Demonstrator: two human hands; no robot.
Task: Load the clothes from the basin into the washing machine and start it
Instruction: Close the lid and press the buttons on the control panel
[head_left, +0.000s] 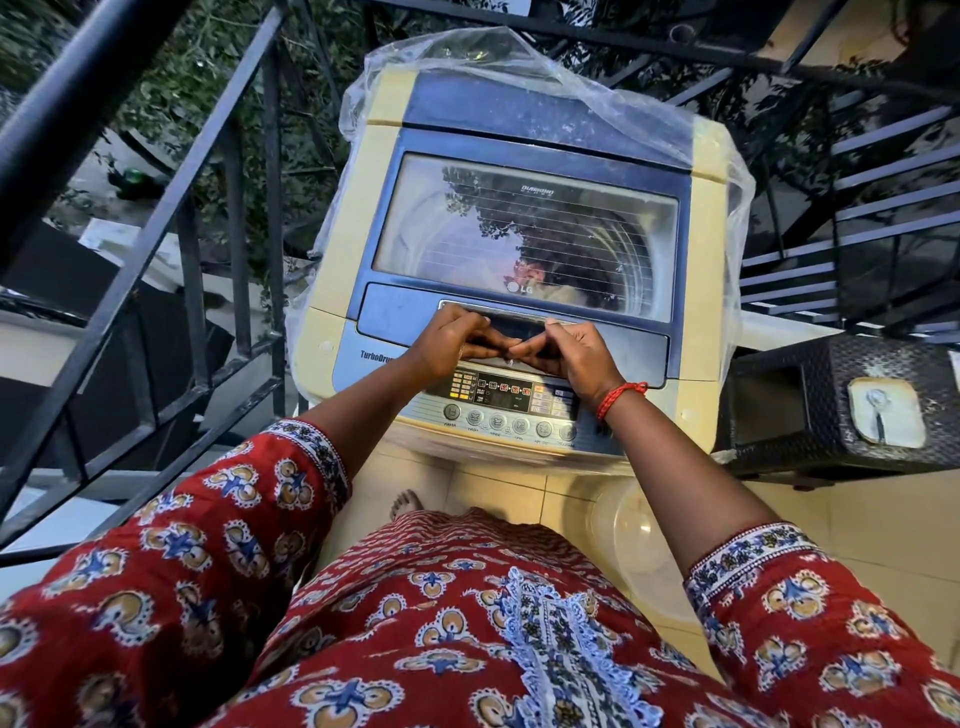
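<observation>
A cream and blue top-loading washing machine stands in front of me with its glass lid down flat. My left hand and my right hand meet at the lid handle on the lid's near edge, fingers curled into its recess. Below the hands lies the control panel with a row of round buttons. A clear plastic basin sits on the tiled floor at the machine's foot, under my right forearm; no clothes show in it. Through the reflecting glass I cannot tell what is in the drum.
A clear plastic cover is pushed back over the machine's rear. A black metal railing runs close on the left. A dark patterned box stands right of the machine, with metal stairs behind it. My bare foot is near the machine's base.
</observation>
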